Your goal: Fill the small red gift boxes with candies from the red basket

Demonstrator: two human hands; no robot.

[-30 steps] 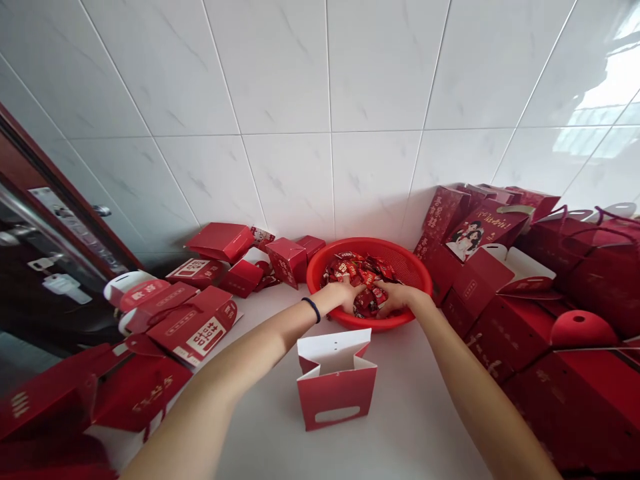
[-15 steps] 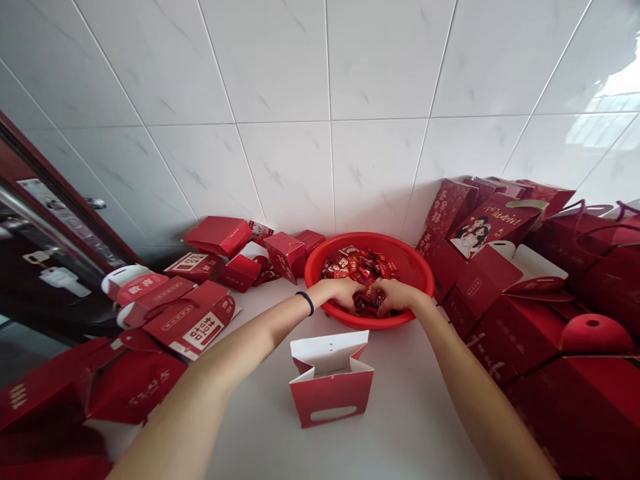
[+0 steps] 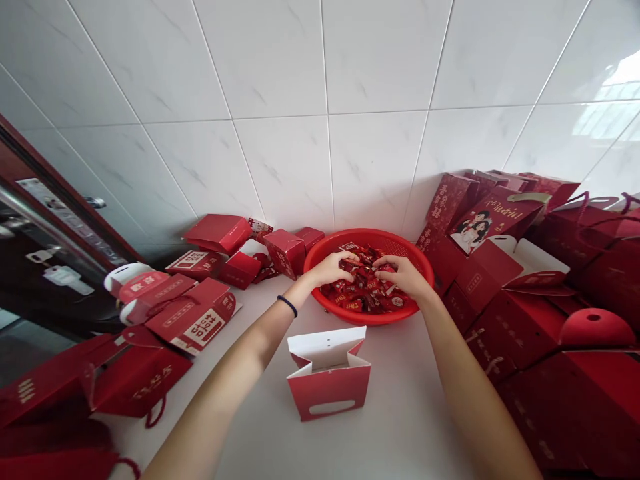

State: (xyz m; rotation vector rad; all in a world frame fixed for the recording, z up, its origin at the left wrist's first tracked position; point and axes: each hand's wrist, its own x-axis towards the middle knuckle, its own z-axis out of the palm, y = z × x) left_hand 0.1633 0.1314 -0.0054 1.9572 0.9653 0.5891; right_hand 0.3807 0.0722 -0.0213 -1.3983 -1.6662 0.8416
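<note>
A round red basket [image 3: 418,257] full of red-wrapped candies [image 3: 365,299] stands on the white surface by the tiled wall. Both hands are over it, cupped toward each other. My left hand [image 3: 330,267], with a dark band on its wrist, curls round a clump of candies. My right hand [image 3: 404,273] curls in from the other side on the same clump. In front of the basket, nearer me, stands a small red paper box [image 3: 330,383] with its white-lined top open.
Red gift boxes [image 3: 200,320] lie scattered at the left. Stacked red boxes and handled bags [image 3: 525,293] crowd the right side. A dark door frame [image 3: 45,220] runs along the far left. The white tiled wall rises just behind the basket.
Both hands rose from the near side of the basket and came together over its middle, lifting a clump of candies. The view shifted slightly.
</note>
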